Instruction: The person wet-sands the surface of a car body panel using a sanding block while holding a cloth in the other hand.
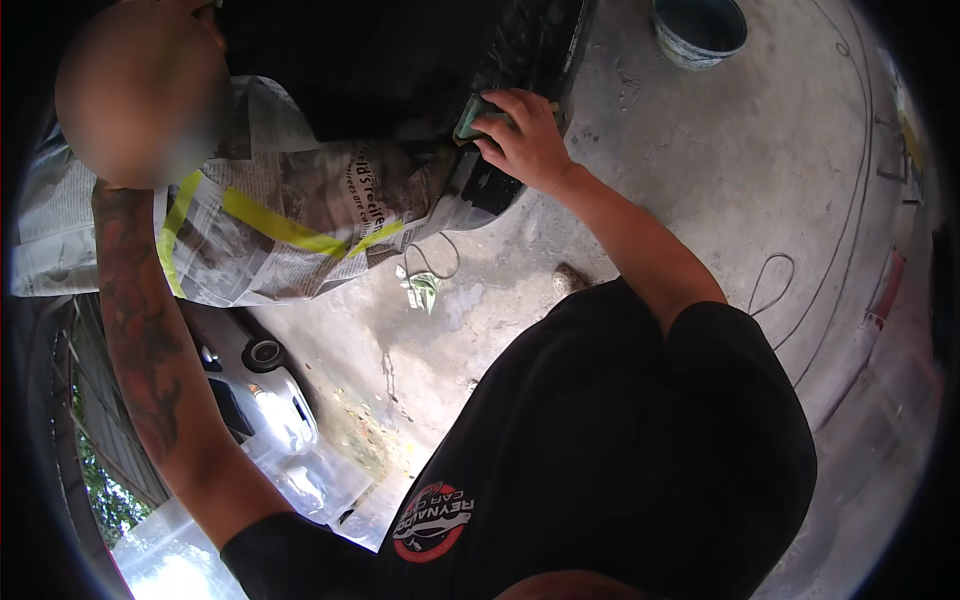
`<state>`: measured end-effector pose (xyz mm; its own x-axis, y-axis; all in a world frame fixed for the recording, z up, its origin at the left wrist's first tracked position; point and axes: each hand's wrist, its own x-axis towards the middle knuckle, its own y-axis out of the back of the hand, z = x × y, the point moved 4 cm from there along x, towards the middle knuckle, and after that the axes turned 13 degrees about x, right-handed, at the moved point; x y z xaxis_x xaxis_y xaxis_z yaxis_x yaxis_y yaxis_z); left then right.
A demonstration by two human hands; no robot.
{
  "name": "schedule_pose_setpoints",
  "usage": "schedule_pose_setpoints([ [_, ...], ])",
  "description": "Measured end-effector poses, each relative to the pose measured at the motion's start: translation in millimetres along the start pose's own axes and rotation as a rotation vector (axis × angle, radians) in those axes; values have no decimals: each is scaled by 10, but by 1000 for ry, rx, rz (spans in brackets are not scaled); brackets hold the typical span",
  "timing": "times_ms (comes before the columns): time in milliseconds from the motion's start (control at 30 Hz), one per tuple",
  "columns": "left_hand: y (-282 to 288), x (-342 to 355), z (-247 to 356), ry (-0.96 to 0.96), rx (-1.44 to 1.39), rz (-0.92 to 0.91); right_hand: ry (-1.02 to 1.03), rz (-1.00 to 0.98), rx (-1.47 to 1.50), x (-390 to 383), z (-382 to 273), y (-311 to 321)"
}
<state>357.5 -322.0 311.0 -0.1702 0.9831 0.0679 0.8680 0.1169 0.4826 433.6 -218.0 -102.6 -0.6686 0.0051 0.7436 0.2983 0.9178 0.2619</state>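
My right hand (525, 140) is closed on a green block (466, 122), pressed on the edge of a glossy black vehicle panel (390, 50). Newspaper sheets (290, 190) with yellow tape (270, 222) cover the area beside it. My tattooed left arm reaches up at the left; my left hand (215, 30) is mostly hidden by a blurred round patch, with only bits of fingers showing at the top.
A bucket (700, 35) stands on the concrete floor (680, 200) at upper right. Cables (850, 250) run along the right, and a crumpled green-white item (422, 292) lies below the panel. A light-coloured car (275, 405) and clear sheeting (180, 555) are at lower left.
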Motion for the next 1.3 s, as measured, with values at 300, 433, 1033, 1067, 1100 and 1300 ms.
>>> schedule_pose_setpoints([
  [300,-75,-17,-24,-57,101,-30,108,-105,9,102,75,-90],
  [433,-92,-60,-18,-30,95,-40,213,-35,80,234,-84,-59],
  [1033,-67,-26,-7,-62,91,-20,229,-52,49,299,-175,-53],
  [1067,-70,-9,-11,-40,32,-17,247,-30,61,341,-231,-18],
  [1100,-74,2,-10,-18,-27,-15,243,-32,60,291,-192,-41],
  [1300,-72,-3,-15,-60,49,-22,166,-138,24,183,9,-90],
])
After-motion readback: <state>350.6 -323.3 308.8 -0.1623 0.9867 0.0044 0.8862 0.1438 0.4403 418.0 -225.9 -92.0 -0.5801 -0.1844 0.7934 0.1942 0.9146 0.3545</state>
